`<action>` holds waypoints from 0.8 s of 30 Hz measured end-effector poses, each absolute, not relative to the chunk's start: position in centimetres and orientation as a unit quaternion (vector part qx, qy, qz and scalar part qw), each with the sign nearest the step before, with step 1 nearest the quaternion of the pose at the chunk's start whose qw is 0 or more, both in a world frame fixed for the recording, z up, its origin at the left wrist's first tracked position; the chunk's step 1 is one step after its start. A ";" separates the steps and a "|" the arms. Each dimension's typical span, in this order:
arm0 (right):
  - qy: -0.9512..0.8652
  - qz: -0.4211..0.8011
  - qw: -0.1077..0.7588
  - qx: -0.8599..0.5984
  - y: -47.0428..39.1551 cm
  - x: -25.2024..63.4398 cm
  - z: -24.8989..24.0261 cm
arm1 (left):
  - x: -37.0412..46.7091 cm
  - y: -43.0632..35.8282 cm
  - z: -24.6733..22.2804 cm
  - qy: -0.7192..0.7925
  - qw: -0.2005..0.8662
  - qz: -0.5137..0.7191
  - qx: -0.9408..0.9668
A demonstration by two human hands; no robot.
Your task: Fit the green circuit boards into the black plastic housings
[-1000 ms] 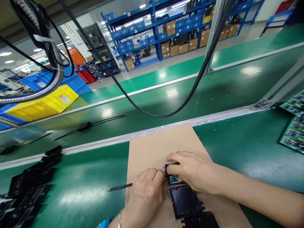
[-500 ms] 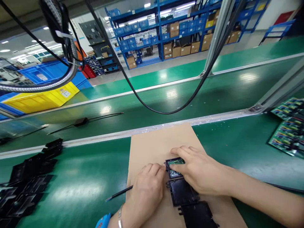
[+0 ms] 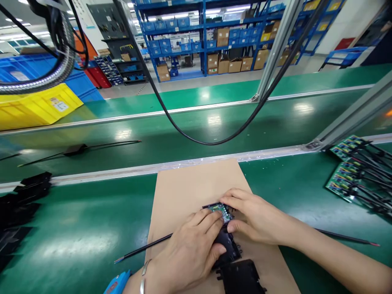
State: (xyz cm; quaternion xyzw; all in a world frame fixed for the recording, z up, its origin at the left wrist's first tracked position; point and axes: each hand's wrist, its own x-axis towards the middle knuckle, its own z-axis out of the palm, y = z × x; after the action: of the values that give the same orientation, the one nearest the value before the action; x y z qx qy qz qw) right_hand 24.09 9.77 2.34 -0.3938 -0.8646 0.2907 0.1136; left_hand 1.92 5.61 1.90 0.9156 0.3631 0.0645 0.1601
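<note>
A green circuit board (image 3: 225, 211) sits in an open black plastic case (image 3: 228, 245) on a cardboard sheet (image 3: 183, 190). My left hand (image 3: 194, 245) lies over the case's left part, fingertips pressed on the board and thumb on the black part nearer me. From the right, my right hand (image 3: 254, 214) grips the case's edge between fingers and thumb. Much of the case is hidden under both hands. Nearer me lies another black plastic piece (image 3: 240, 277). A black cable (image 3: 143, 248) with bare coloured wire ends comes out left of my left hand; another cable end (image 3: 346, 236) lies beyond my right forearm.
Black plastic parts (image 3: 23, 204) are piled at the left. Several circuit boards with cables (image 3: 346, 175) lie at the right. A black cable (image 3: 211, 143) hangs in a loop ahead. Metal posts (image 3: 346, 118) rise from the bench, and a blue-handled tool (image 3: 118, 282) lies by my left wrist.
My left hand has moved from beside the case onto the board and case. My right hand has drawn back from over the board to the case's right edge. The case has turned somewhat.
</note>
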 end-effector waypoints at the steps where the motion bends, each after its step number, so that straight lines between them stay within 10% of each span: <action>1: -0.866 0.295 0.115 -0.388 10.0 24.1 2.3 | 1.8 5.8 1.9 0.360 0.165 0.066 0.916; 24: -0.846 0.301 0.119 -0.423 9.2 25.6 2.7 | 1.4 6.6 -0.1 0.332 0.147 0.130 0.923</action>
State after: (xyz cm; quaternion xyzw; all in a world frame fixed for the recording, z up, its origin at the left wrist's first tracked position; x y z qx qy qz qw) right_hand 25.57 9.23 2.74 -0.4235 -0.8461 0.3008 0.1194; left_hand 1.43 6.64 -0.09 0.9226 0.3318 0.1301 0.1475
